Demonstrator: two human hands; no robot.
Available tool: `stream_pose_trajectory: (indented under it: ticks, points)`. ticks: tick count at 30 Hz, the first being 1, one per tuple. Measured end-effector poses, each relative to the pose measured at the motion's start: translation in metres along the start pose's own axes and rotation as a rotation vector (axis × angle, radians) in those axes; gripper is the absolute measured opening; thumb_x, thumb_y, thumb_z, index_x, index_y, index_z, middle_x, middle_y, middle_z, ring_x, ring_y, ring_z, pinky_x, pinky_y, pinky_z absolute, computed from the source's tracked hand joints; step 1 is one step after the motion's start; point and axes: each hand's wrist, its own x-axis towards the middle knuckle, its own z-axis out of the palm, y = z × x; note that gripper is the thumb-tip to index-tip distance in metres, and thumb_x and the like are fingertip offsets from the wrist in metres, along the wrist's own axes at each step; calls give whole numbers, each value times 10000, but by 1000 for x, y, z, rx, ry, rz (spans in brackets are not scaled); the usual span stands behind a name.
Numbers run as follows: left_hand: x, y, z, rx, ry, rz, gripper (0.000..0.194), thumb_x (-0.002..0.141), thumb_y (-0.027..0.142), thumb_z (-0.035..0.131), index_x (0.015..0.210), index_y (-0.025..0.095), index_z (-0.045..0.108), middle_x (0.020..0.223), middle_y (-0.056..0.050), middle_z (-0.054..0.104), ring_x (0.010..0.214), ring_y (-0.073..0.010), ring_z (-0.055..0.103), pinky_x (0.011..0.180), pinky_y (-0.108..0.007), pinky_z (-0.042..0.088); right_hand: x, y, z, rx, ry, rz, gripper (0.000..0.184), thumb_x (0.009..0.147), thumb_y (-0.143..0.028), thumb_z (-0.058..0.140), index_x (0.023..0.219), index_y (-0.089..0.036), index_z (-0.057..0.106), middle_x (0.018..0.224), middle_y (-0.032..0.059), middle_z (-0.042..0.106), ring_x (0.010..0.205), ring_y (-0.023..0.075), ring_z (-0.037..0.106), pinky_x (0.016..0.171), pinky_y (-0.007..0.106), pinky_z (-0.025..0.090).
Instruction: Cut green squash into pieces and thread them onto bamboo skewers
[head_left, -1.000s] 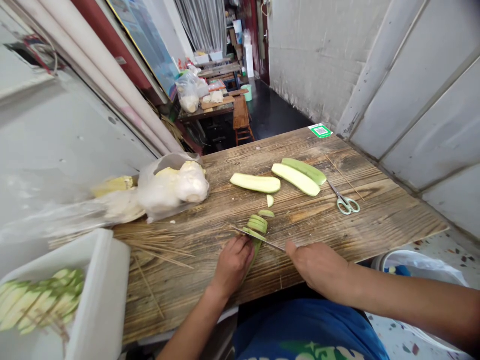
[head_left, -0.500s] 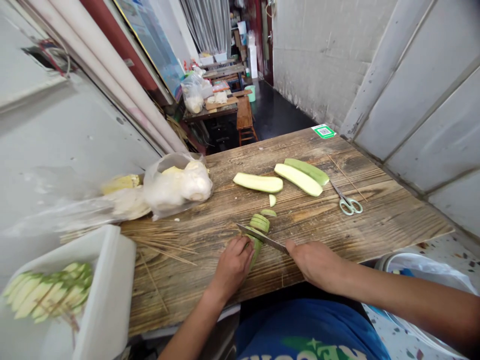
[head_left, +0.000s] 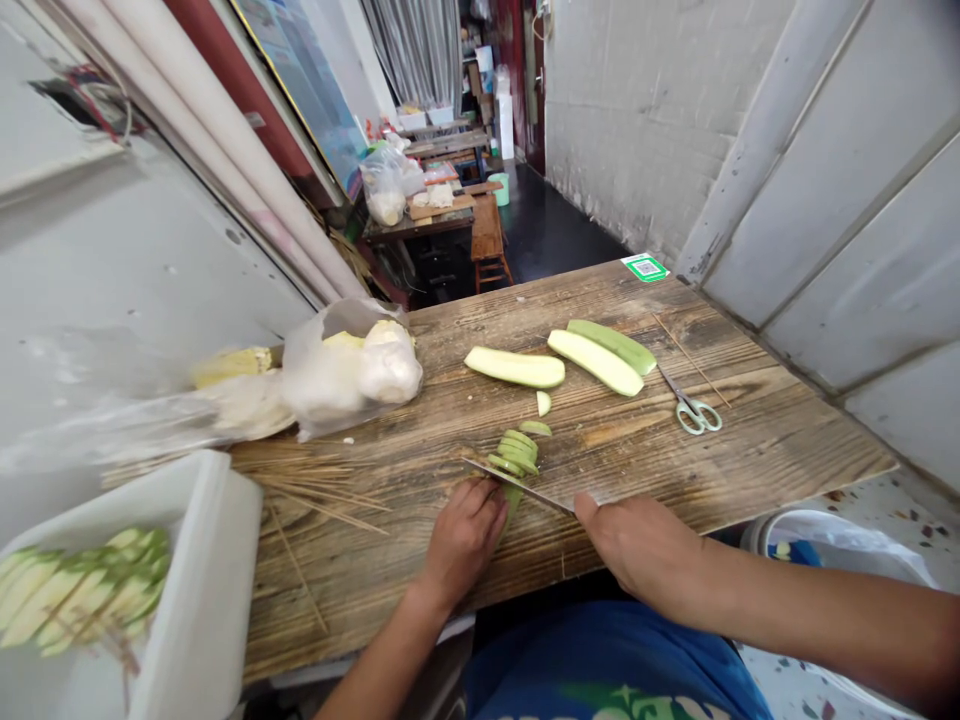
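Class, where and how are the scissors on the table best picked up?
By the pale green loops, probably from the near side: the scissors lie flat, loops towards the person, blades pointing away with their tips close to a squash half.

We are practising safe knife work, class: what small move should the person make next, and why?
Probably ease the left hand slightly back along the green vegetable piece: its fingers look very close to the knife, which the right hand holds across that piece, beside the cut slices.
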Motion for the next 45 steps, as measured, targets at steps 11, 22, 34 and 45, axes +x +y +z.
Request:
stream_pose_trajectory:
  ticks: [11,22,34,45]
  points:
    - [-1,-1,-2,14,-54,-7,174,832,126,507,984,134,591,1008,-117,600,965,-210,549,835,-379,495,20,-4,25,3,30,21,279,755,-10,433,1000,-85,544,746,113,699,668,239,681,519,277,472]
    - [-9,4,-3,19,4,-23,219,814,119,537,1030,135,560,999,-102,606,945,-203,553,839,-373,493,1,1,11,60,49,6,306,713,-9,439,1000,-92,510,700,82,687,663,232,677,504,254,433]
    - [-11,5,-1,20,49,-30,183,817,135,536,989,156,594,971,-93,627,957,-200,569,833,-368,505,-2,-9,-1,-11,-32,17,277,741,-9,450,987,-113,520,722,72,697,670,236,683,471,250,408]
    - [-14,3,0,3,36,-31,172,810,130,549,974,151,598,982,-98,628,959,-200,567,833,-369,506,6,2,8,71,-18,-81,323,688,-16,466,998,-92,514,684,86,681,621,245,668,454,268,366]
